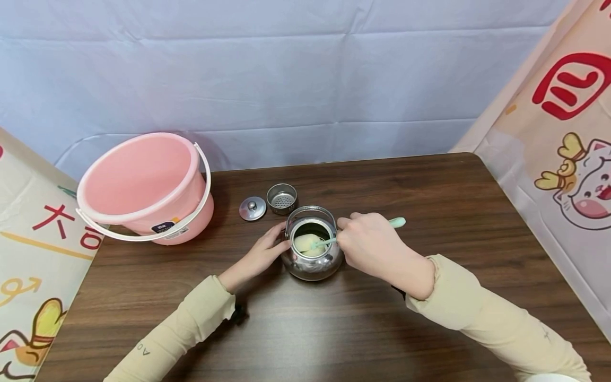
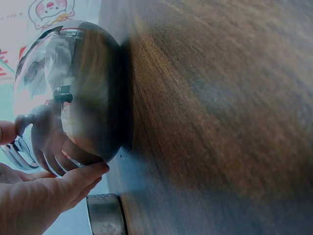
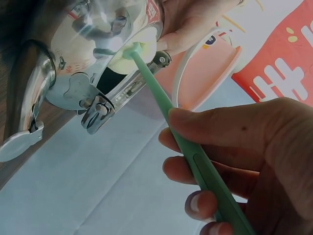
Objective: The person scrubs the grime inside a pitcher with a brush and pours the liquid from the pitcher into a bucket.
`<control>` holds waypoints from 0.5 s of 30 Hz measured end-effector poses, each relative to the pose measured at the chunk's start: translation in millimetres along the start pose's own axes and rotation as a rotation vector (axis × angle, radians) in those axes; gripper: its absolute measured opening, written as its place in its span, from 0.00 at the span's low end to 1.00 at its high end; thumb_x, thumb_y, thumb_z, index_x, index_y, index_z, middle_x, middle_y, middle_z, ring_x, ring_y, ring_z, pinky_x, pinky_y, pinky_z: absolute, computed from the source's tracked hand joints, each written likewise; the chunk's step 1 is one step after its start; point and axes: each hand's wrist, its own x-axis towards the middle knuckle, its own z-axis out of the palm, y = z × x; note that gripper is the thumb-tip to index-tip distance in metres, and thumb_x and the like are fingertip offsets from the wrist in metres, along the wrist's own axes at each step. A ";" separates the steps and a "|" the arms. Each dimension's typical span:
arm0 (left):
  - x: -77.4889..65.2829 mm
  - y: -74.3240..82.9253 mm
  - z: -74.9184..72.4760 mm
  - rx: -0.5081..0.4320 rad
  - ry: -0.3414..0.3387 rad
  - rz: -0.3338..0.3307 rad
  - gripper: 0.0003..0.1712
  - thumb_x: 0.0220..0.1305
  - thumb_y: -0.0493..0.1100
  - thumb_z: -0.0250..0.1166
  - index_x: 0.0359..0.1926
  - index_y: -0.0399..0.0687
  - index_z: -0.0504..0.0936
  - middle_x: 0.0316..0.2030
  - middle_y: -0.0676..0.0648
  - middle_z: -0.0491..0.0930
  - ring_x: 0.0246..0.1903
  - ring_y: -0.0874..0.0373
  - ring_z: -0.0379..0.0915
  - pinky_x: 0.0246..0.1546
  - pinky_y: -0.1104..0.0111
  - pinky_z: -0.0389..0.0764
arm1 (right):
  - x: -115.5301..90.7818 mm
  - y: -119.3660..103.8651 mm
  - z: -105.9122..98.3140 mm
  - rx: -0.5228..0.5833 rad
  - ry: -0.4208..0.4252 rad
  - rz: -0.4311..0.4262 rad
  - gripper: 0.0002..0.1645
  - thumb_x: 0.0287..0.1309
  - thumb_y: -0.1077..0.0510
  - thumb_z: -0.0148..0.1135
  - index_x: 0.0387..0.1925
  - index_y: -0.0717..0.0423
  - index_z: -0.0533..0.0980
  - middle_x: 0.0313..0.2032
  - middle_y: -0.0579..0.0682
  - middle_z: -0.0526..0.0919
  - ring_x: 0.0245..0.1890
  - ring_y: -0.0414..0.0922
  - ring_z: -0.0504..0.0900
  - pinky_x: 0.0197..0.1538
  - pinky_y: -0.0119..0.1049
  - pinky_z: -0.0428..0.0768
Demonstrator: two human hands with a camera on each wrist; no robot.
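A shiny steel kettle [image 1: 310,271] stands upright on the table, its mouth uncovered and its bail handle raised. My left hand [image 1: 260,258] holds the kettle's left side, fingers along the belly and thumb near the rim; in the left wrist view the fingertips touch the steel. With curled fingers my right hand [image 1: 374,245] grips the green handle [image 3: 208,174] of a sponge cleaning brush. The brush's pale sponge head [image 1: 307,243] sits inside the kettle's mouth, its lower part hidden. In the right wrist view the kettle's spout [image 3: 30,85] shows too.
Behind the kettle, to the left, lie a round steel lid [image 1: 252,209] and a perforated steel strainer [image 1: 281,200]. A pink bucket [image 1: 143,225] with a white handle stands at the table's back left. Pale cloth [image 1: 286,85] hangs behind the table [image 1: 429,191].
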 end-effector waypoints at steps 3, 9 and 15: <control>-0.3 0.2 -0.1 -0.003 -0.001 0.004 0.28 0.65 0.43 0.53 0.64 0.38 0.61 0.62 0.40 0.63 0.63 0.50 0.55 0.63 0.57 0.55 | 1.4 -0.1 1.3 -0.003 0.010 0.004 0.19 0.32 0.72 0.55 0.02 0.50 0.63 0.12 0.47 0.66 0.11 0.45 0.63 0.11 0.33 0.61; -0.3 -0.6 -0.4 -0.014 0.000 0.010 0.29 0.65 0.43 0.53 0.64 0.37 0.60 0.62 0.39 0.62 0.63 0.50 0.54 0.63 0.56 0.55 | 4.0 2.3 4.4 -0.018 0.021 0.020 0.19 0.33 0.71 0.55 0.02 0.50 0.62 0.12 0.46 0.65 0.11 0.45 0.63 0.11 0.34 0.61; 0.4 -2.0 -0.1 -0.019 -0.001 0.018 0.29 0.65 0.43 0.53 0.64 0.37 0.60 0.62 0.40 0.63 0.63 0.50 0.54 0.63 0.57 0.55 | 3.7 7.9 7.6 -0.018 0.016 0.039 0.16 0.30 0.70 0.57 0.04 0.51 0.64 0.12 0.46 0.63 0.11 0.44 0.62 0.11 0.33 0.61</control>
